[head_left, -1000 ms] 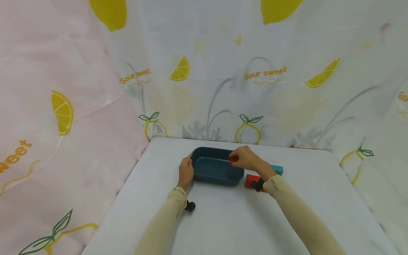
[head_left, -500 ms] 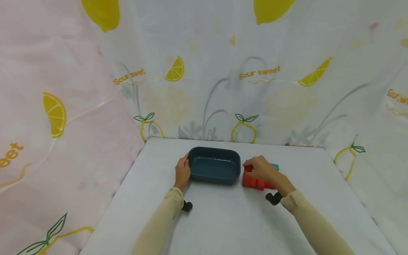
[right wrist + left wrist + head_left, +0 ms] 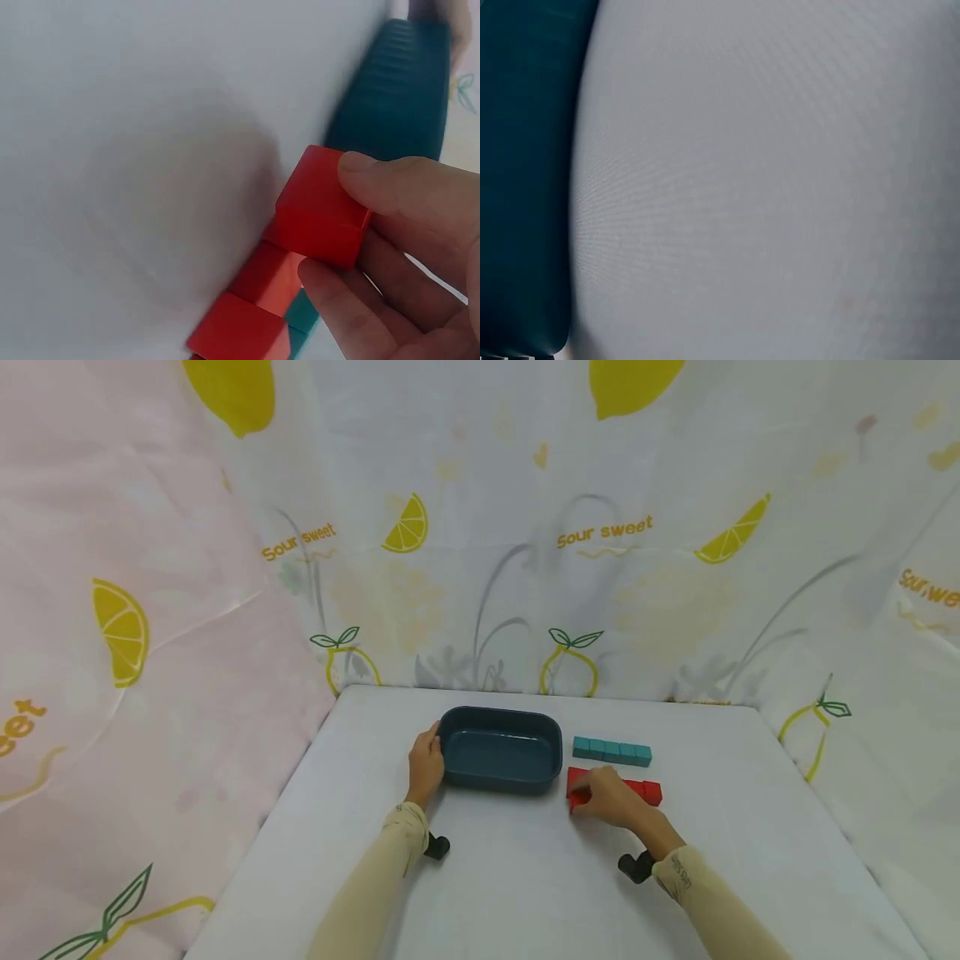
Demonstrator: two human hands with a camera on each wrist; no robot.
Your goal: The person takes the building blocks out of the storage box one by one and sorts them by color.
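My right hand (image 3: 611, 797) pinches a red cube (image 3: 319, 206) between thumb and fingertips, at the left end of a row of red cubes (image 3: 651, 792). In the right wrist view the held cube overlaps that row. My left hand (image 3: 425, 768) holds the left end of a dark blue-green rectangular dish (image 3: 501, 783), its fingers at the rim. Inside, the dish shows only its bare floor. In the left wrist view only the side of the dish (image 3: 525, 172) shows; the hand is out of frame.
Behind the red row lies a straight row of teal cubes (image 3: 612, 752), right of the dish. A white table (image 3: 495, 877) carries everything, and a lemon-print cloth (image 3: 480, 577) hangs behind it.
My right hand has moved from over the dish's right side, where it held something red, to the red row and down to its near side. The teal row has come into view. The left hand stays at the dish.
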